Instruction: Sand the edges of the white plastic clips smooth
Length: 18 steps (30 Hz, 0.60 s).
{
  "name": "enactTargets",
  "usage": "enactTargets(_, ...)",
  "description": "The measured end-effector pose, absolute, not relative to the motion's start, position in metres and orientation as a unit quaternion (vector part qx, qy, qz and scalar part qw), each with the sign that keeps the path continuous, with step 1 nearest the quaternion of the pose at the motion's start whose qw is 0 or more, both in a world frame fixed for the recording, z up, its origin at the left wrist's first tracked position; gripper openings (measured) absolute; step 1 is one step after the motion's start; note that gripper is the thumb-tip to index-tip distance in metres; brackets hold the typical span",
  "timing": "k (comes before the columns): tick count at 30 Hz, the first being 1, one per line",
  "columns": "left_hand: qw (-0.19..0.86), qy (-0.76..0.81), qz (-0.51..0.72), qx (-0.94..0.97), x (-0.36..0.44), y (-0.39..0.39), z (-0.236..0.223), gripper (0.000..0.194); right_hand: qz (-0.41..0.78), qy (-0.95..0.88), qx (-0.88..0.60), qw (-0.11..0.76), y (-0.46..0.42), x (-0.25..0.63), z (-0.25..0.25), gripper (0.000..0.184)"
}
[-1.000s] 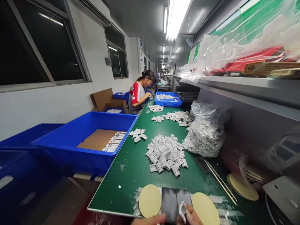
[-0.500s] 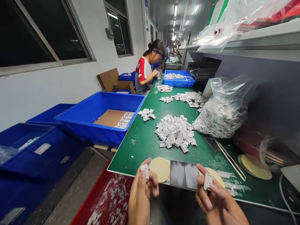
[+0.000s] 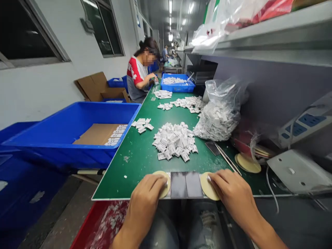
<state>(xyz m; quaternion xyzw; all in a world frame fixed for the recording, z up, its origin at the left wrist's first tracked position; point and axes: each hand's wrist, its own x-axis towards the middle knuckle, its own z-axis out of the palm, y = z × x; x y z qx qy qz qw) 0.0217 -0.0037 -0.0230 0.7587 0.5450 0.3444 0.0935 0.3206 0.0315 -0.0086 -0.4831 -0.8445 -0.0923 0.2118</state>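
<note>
My left hand [image 3: 148, 194] rests knuckles up at the near edge of the green table [image 3: 135, 162], fingers curled down on a yellow disc [image 3: 167, 187]. My right hand [image 3: 231, 192] is curled the same way on a second yellow disc [image 3: 205, 188]. A sliver of a small white piece shows under the fingertips of each hand. Two dark flat plates [image 3: 186, 185] lie between the discs. A heap of small white pieces [image 3: 174, 141] sits just beyond.
A clear bag of white pieces [image 3: 219, 117] stands at the right, with thin rods [image 3: 225, 157] and more yellow discs [image 3: 247, 163] nearby. A blue bin [image 3: 64, 145] holding cardboard sits left, a red bin [image 3: 95, 224] below. Farther along, a co-worker [image 3: 137, 79] works beside a blue tray [image 3: 177, 87].
Both hands, which held small white pieces up in front of the table edge, have come down onto the two yellow discs. The view has tilted down and shifted.
</note>
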Motion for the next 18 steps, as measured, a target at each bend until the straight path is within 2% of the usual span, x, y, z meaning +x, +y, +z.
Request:
enactTargets(3,0.08,0.538,0.305,0.781,0.02,-0.007,-0.02,0.015,-0.098,-0.857,-0.457,0.218,0.025,0.321,-0.006,0.021)
enactTargets(8,0.03,0.539,0.32,0.778,0.019,-0.007,-0.018,0.008,-0.095,-0.865,-0.446,0.21,0.026,0.327,-0.006,0.022)
enactTargets(10,0.034,0.555,0.31,0.771,0.019,-0.005,-0.017,0.008,-0.11,-0.859,-0.459,0.2,0.029,0.328,-0.006,0.023)
enactTargets(15,0.045,0.535,0.32,0.781,0.02,-0.001,-0.016,0.012,-0.059,-0.865,-0.455,0.201,0.033,0.325,-0.005,0.022)
enactTargets(18,0.03,0.557,0.333,0.76,0.018,0.001,-0.012,0.012,-0.079,-0.851,-0.476,0.208,0.03,0.322,-0.004,0.024)
